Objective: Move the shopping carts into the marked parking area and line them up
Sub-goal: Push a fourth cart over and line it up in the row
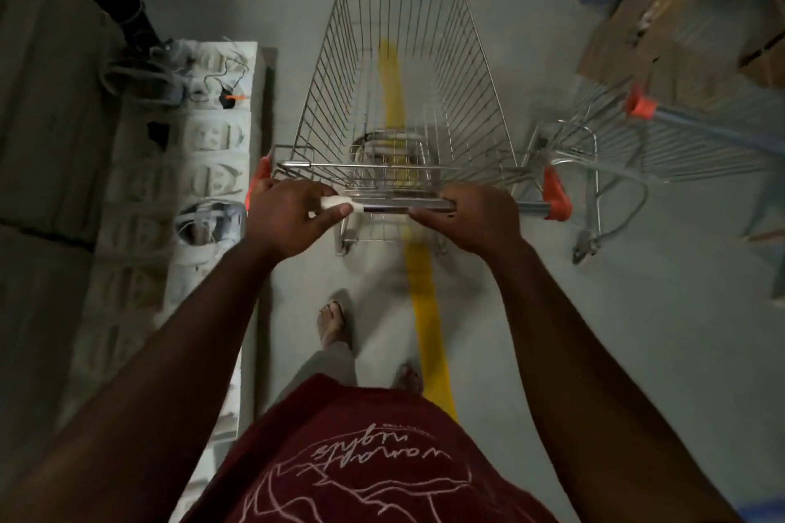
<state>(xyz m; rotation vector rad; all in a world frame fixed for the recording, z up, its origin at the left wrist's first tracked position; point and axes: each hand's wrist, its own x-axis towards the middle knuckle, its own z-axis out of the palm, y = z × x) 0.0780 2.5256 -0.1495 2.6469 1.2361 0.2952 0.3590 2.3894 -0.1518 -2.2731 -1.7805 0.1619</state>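
Note:
An empty wire shopping cart (467, 68) with orange corner caps stands straight in front of me. It straddles a yellow floor line (427, 310) that runs under its basket. My left hand (289, 217) grips the left part of the cart handle (399, 206). My right hand (471, 217) grips the handle right of centre. A second shopping cart (662, 140) stands to the right, its basket pointing right and its frame close beside my cart's rear right corner.
A long white ledge (212, 191) with moulded shapes, cables and a black pipe (127, 19) runs along the left. Cardboard boxes (662, 38) are piled at the back right. My feet in sandals (333, 325) stand on the grey floor just left of the line.

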